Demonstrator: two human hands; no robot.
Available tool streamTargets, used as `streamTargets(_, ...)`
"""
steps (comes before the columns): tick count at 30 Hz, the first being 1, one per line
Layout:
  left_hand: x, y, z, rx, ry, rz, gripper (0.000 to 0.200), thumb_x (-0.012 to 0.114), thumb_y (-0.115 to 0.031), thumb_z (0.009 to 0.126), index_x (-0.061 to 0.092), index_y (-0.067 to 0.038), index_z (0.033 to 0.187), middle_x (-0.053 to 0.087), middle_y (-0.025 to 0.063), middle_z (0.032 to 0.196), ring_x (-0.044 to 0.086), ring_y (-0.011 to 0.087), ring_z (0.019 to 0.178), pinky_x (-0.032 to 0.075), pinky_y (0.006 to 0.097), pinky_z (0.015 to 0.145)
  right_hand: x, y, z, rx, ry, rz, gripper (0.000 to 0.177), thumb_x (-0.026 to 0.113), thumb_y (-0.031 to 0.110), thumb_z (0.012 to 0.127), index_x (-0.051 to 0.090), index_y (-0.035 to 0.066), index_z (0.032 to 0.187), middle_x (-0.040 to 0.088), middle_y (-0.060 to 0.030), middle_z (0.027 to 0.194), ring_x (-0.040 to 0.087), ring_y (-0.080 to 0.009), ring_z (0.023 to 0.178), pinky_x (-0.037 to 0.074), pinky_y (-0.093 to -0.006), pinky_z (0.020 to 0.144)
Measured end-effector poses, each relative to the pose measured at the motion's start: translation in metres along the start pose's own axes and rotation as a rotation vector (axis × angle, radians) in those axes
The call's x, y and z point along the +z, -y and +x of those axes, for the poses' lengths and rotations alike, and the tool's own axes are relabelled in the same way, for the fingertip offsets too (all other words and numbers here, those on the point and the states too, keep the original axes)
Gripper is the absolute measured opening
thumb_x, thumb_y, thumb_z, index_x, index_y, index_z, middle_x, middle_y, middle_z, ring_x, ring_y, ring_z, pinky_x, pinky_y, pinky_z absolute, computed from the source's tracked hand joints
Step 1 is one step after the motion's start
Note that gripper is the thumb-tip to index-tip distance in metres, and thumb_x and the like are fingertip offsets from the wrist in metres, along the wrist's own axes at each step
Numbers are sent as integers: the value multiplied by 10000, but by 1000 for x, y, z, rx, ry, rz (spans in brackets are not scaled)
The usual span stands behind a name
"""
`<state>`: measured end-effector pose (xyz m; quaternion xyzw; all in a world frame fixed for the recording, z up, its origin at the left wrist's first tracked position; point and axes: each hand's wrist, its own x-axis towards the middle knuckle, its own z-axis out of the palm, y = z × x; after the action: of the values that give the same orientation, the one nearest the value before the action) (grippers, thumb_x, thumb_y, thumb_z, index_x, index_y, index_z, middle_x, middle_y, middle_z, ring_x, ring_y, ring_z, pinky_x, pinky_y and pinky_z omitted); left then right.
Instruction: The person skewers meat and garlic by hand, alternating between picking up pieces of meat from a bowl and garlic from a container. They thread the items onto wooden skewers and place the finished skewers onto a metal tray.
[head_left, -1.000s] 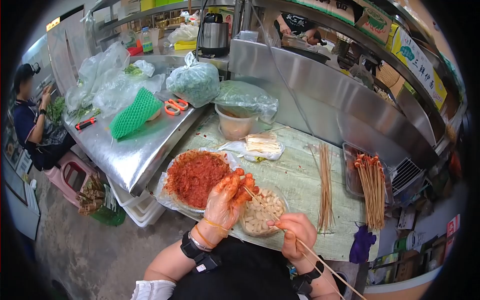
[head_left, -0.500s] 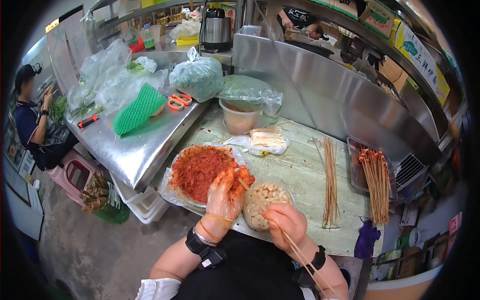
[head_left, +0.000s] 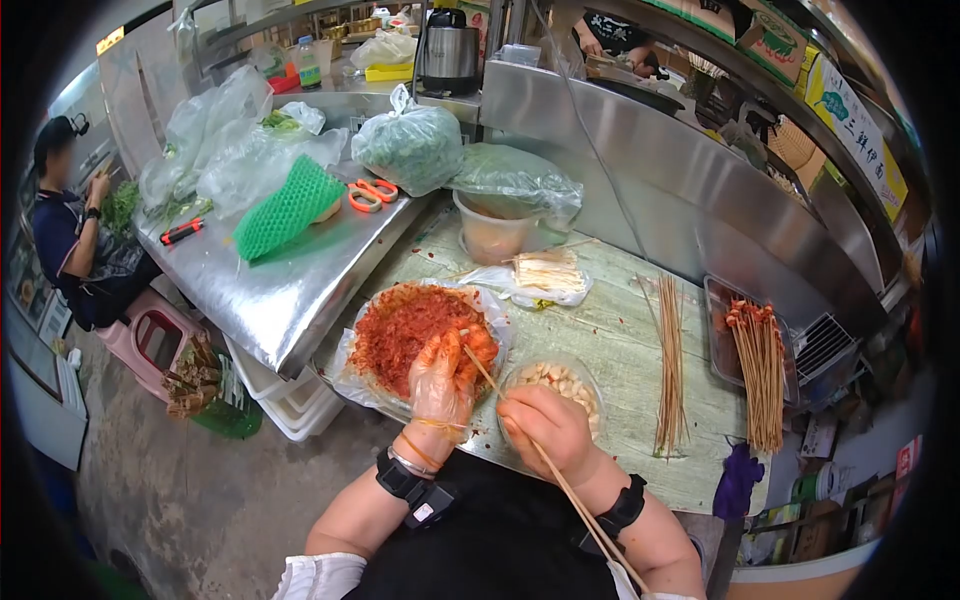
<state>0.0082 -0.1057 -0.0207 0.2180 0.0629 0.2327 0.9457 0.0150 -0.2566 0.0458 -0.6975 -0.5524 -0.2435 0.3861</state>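
Observation:
My left hand [head_left: 443, 382], in a clear plastic glove smeared red, is closed on red-coated meat [head_left: 476, 343] over the edge of the bowl. Bamboo skewers [head_left: 577, 502] are gripped in my right hand [head_left: 548, 428], their tips pointing up-left at that meat. The red meat mixture [head_left: 400, 325] fills a wide bowl lined with plastic film [head_left: 352, 378]. Partly behind my right hand stands a clear container [head_left: 596, 398] of white pieces [head_left: 557, 377], which look like garlic cloves.
Loose skewers [head_left: 669, 370] lie to the right, beside a tray [head_left: 722, 350] with loaded skewers [head_left: 757, 375]. A purple cloth [head_left: 738, 480] hangs at the table edge. Farther back are a tub [head_left: 492, 235], scissors [head_left: 373, 194] and bagged greens [head_left: 408, 150]. A person [head_left: 70, 220] sits at left.
My right hand has moved up and left with the skewers, closer to my left hand. The left hand stays closed over the bowl's edge. The camera view has shifted slightly.

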Motion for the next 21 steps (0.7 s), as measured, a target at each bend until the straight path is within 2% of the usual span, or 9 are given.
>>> streamTargets(3, 5, -7, -3, 2, -15, 115, 189, 489, -97, 944, 539, 14, 1089, 632, 146, 995, 640, 253, 900, 553, 370, 786, 7, -1, 0, -6, 19, 29, 110, 634, 21, 781, 604, 16, 887, 589, -101, 818, 591, -237, 624, 480, -306, 517)
streamTargets(10, -2, -6, 5, 11, -88, 155, 207, 482, -114, 949, 531, 25, 1095, 635, 157, 994, 647, 251, 873, 557, 345, 749, 18, -4, 2, 4, 11, 1, 129, 643, 12, 763, 604, 24, 885, 579, -94, 805, 585, -228, 608, 477, -305, 497)
streamTargets(12, -3, -6, 7, 8, -79, 170, 198, 490, -112, 945, 535, 20, 1085, 637, 152, 985, 648, 240, 853, 557, 323, 726, 19, -2, 5, 11, 12, -18, 184, 678, 41, 742, 583, 39, 900, 544, -84, 801, 591, -237, 657, 478, -313, 524)
streamTargets(15, -21, -5, 16, -8, -51, 241, 189, 498, -99, 936, 548, 15, 1079, 624, 150, 1035, 637, 250, 900, 556, 346, 777, 24, -4, 5, 25, 22, -21, 180, 669, 35, 745, 575, 35, 898, 543, -92, 815, 594, -248, 667, 482, -319, 537)
streamTargets(19, -21, -5, 22, 11, -66, 225, 207, 484, -93, 937, 548, 17, 1101, 626, 142, 1032, 643, 254, 883, 558, 356, 773, 33, -7, 7, 10, -31, 13, 141, 647, 8, 764, 588, 18, 892, 572, -104, 825, 600, -255, 640, 487, -322, 513)
streamTargets(21, -15, -8, 20, 3, -81, 196, 181, 509, -80, 927, 540, 17, 1077, 621, 134, 976, 637, 231, 850, 557, 322, 714, 36, -7, 7, 7, -34, 16, 142, 648, 10, 763, 588, 19, 891, 572, -104, 826, 599, -255, 640, 488, -322, 514)
